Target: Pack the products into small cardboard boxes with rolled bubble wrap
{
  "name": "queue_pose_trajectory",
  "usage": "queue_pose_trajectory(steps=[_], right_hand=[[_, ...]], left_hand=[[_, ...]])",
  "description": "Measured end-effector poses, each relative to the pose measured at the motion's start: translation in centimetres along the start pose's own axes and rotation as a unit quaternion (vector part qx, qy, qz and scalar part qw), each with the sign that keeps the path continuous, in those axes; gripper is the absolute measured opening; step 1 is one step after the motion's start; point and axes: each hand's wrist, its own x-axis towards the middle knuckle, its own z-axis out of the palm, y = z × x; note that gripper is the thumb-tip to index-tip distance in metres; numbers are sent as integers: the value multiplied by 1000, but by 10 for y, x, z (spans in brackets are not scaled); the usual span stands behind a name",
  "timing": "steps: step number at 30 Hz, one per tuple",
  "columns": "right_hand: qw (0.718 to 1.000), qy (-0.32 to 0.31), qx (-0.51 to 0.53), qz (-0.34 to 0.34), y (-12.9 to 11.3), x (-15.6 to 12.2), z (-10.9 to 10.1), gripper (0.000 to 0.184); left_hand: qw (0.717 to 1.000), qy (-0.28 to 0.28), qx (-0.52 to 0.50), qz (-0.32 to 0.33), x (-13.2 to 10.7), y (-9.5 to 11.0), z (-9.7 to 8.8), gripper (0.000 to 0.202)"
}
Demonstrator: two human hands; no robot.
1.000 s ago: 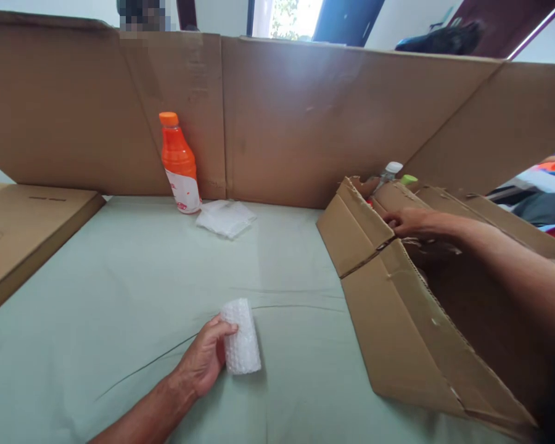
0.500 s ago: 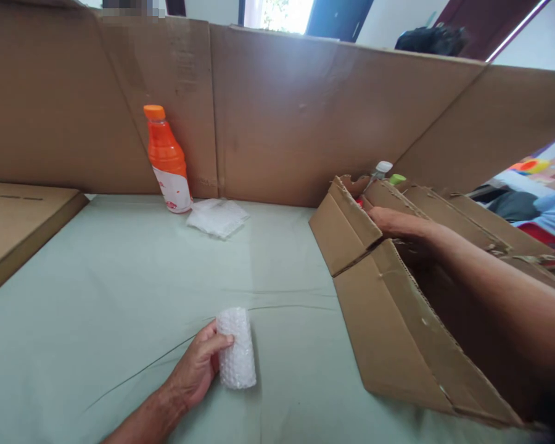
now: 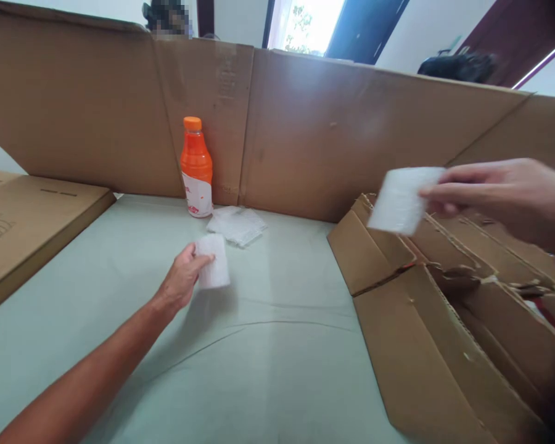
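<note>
Left hand (image 3: 178,280) pinches a white piece (image 3: 216,271) centre-left; right hand (image 3: 499,191) clamps a second piece (image 3: 396,202) at right! Sheets (image 3: 238,229) already lie by the bottle (image 3: 197,166); neither piece down yet.

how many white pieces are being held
2: one white piece in the left hand, another white piece in the right hand, near the cardboard box. Fingers could hide more.

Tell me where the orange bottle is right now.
In the head view, the orange bottle stands left of centre, in front of the cardboard wall, with the flat plastic sheets just right of its base.
</note>
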Motion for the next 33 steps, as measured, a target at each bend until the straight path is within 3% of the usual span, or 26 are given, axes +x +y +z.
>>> queue_pose_trajectory(steps=[2,4,7,9,11,13,15,19,22,25,28,31,33], right_hand=[[981,-142,118,-63,-49,2,25,47],[952,-231,183,-85,-97,8,67,35],[930,-281,230,-57,-151,18,140,18],[917,-323,228,-50,-171,18,179,21],[903,-363,222,-53,-178,12,200,21],[888,-398,221,-69,-174,2,202,22],[877,-419,217,-88,-162,-10,188,27],[882,-412,196,-120,-127,-37,134,36],[894,-385,181,-138,-93,-64,84,42],[925,-309,192,-109,-53,-100,31,48],[959,-196,200,-40,-4,-135,-17,51],[982,-104,157,28,57,-163,-50,48],[989,-87,105,65,102,-178,-61,43]], left_hand=[[996,-5,57,65,39,14,7,50],[986,4,120,112,76,24,16,54],[972,55,171,152,115,24,25,71],[953,68,232,184,124,14,23,75],[905,44,354,232,125,-3,17,70],[825,10,496,271,123,-19,11,62],[769,-7,574,281,122,-30,9,57],[748,12,601,283,123,-37,22,53],[705,14,639,307,125,-37,36,53],[674,-35,677,293,128,-35,42,51],[670,-103,685,268,135,-29,37,47],[666,-142,679,276,148,-23,30,46],[662,-123,673,308,152,-24,27,46]])
